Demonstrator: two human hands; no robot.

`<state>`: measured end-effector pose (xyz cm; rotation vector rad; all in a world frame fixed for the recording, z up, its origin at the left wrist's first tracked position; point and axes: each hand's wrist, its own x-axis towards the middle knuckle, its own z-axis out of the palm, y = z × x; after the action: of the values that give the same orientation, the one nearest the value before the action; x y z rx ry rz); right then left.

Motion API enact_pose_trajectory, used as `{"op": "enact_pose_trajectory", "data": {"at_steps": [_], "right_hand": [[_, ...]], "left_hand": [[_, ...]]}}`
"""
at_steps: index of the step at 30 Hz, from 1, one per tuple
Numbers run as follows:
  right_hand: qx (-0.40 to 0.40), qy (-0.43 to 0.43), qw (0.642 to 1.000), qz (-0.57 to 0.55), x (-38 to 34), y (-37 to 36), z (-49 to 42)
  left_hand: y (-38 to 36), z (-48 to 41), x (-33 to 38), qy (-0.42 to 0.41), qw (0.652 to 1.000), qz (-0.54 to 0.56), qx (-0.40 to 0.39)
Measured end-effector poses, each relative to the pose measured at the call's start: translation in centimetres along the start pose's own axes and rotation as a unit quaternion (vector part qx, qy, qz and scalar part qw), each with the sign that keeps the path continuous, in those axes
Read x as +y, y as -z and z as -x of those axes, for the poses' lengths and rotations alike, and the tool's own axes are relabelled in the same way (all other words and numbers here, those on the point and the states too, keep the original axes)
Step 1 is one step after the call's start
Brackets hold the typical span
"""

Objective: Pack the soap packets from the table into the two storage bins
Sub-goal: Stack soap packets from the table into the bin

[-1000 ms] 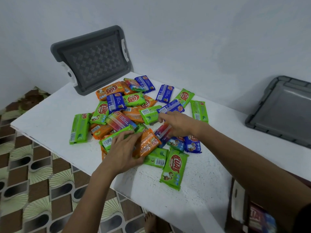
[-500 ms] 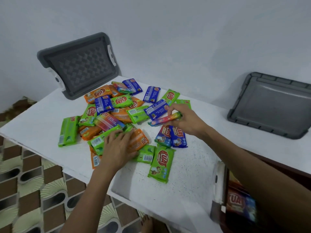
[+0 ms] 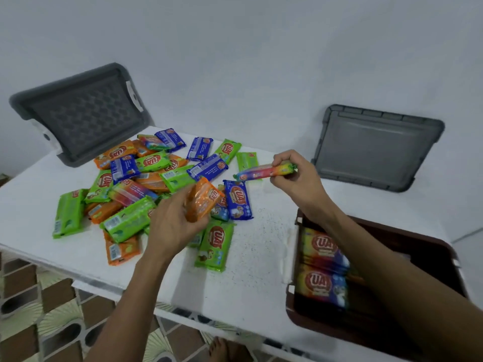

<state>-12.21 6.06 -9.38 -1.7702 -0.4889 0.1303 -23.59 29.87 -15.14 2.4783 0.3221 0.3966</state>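
Counting from my remote view: two hands, two grey plastic lids, one dark brown storage bin point(image 3: 441, 246), and a heap of flat foil soap packets point(image 3: 146, 184) too overlapped for an exact tally. By colour I make out roughly nine green, seven orange, six blue and a few rainbow-striped.

My left hand point(image 3: 173, 226) is closed around one orange foil soap packet point(image 3: 202, 202), raised just above the heap's near edge. Its long axis runs from the hand up toward the far right.

My right hand point(image 3: 295, 178) pinches one rainbow-striped soap packet point(image 3: 265, 172) by its right end, between the heap and the bin, clear of the surface. That packet is edge-on to me, long axis nearly level, free end pointing back toward the heap.

A green soap packet point(image 3: 214, 245) lies flat at the heap's near side, long axis running toward me.

Two rainbow-striped packets point(image 3: 322, 267) lie inside the bin, at its wall nearest the heap, labels up.

The white speckled table point(image 3: 258, 259) carries everything. The ribbed grey lid point(image 3: 81, 113) leans against the pale wall behind the heap; the smooth grey lid point(image 3: 376, 147) leans there beyond the bin. Brown-and-cream patterned floor tiles point(image 3: 34, 296) show below the table edge, with a bare foot point(image 3: 219, 350).
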Motion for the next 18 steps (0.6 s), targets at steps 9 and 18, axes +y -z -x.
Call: {"op": "enact_pose_trajectory", "data": {"at_steps": [9, 18], "right_hand": [[0.06, -0.003, 0.996, -0.07, -0.4, 5.0, 6.2], [0.104, -0.088, 0.97, -0.202, -0.3, 9.4, 12.2]], "left_hand": [[-1.4, 0.9, 7.3, -0.021, 0.983, 0.184, 0.022], [-4.1, 2.1, 12.4, -0.061, 0.948, 0.311, -0.017]]}}
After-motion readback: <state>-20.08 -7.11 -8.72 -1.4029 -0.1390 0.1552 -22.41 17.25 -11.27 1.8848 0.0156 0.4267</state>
